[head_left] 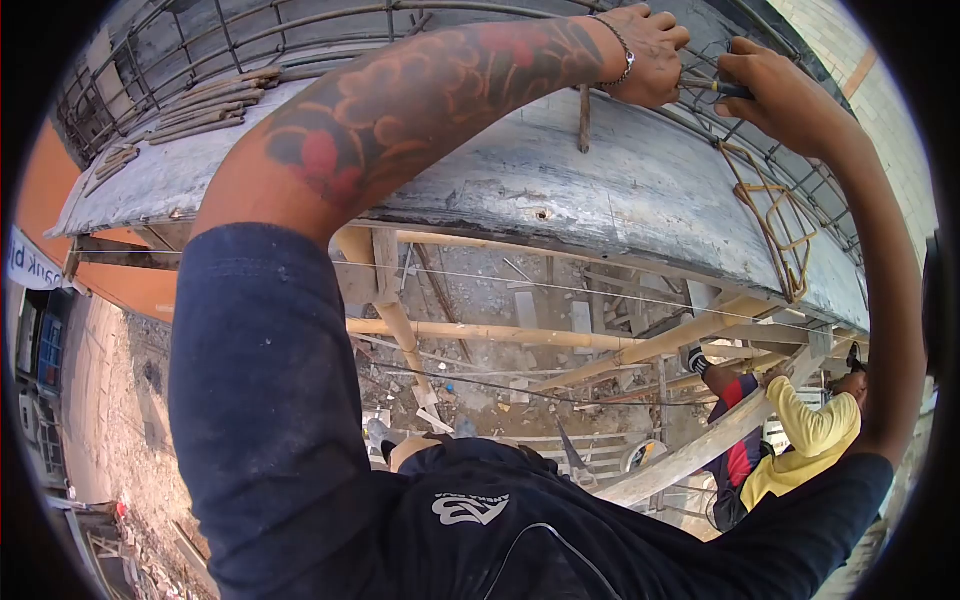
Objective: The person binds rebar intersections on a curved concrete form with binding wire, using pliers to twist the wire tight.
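Observation:
At the top, my left hand, with a chain bracelet at the wrist, is closed with curled fingers against the rebar; what it grips is hidden. Just right of it, my right hand is wrapped round a hand tool with a dark handle, which looks like pliers. The tool's metal end points left and meets the edge of my left hand. Thin bent wire shows between the two hands. Behind and below them runs a rebar cage along the grey formwork board.
Bent steel stirrups rest on the board at right, and short rods lie at left. Bamboo poles cross underneath, over rubble-strewn ground far below. A string runs along the board's edge. A person in yellow sleeves is lower right.

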`<state>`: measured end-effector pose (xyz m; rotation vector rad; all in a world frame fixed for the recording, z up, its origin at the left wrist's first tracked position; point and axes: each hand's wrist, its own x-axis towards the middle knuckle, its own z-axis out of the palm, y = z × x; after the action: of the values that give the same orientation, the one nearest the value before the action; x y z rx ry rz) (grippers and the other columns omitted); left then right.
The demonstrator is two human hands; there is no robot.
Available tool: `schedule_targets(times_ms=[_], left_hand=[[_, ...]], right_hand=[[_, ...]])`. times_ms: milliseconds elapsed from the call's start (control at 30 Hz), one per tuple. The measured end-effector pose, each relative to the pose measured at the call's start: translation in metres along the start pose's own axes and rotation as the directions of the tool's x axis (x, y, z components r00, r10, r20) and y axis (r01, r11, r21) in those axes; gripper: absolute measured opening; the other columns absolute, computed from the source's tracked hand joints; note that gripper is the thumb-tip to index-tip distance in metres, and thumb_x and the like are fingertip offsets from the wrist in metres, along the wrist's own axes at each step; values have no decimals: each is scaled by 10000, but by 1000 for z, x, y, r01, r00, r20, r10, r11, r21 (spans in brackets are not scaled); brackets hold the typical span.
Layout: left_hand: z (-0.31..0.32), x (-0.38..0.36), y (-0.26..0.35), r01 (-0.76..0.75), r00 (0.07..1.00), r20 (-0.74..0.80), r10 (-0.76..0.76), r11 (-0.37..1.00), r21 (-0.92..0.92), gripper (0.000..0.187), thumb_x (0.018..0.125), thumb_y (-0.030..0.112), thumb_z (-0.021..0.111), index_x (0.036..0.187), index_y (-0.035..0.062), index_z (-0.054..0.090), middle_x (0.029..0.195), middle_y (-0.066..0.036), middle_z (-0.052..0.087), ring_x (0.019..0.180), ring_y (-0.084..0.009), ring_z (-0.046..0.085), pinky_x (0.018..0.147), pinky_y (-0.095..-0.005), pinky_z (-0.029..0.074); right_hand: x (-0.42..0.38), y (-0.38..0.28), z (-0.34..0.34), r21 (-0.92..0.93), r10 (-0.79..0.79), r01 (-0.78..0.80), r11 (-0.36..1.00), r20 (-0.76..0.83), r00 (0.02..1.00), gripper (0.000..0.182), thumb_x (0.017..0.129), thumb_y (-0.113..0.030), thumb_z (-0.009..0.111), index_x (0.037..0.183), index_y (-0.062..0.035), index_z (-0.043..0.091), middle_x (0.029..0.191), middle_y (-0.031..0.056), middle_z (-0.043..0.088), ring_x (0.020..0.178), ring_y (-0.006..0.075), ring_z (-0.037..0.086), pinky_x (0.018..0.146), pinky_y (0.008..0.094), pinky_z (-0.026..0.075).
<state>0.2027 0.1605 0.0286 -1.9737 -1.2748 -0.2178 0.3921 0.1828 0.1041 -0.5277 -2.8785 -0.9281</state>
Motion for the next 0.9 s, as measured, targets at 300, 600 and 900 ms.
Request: schedule_targets(times_ms=[300,600,900], left_hand=[[3,-17,9,52,970,-243,-19,990,130,321,849,387,557,853,113,724,1086,-72,539,1079,-219,474,901,-382,372],[-76,-20,-4,48,987,163,2,952,-304,574,751,470,646,1036,-28,631,1110,-246,576,1080,-299,565,907,-388,436],[-36,46,-12,249,969,155,-195,778,-576,658,965,546,321,1115,-18,625,1134,-234,601,1046,-326,602,954,-396,449]], right_hand=[[-3,-15,-9,-242,309,-292,925,34,950,236,734,-207,668,802,19,654,728,196,632,753,338,648,734,415,511],[-34,-26,33,-240,282,-347,906,-267,921,112,816,-120,535,853,-33,594,766,143,664,705,297,665,665,400,516],[-34,-22,40,-178,310,-356,917,-242,919,126,806,-94,509,853,-24,603,719,145,661,682,294,665,653,400,518]])
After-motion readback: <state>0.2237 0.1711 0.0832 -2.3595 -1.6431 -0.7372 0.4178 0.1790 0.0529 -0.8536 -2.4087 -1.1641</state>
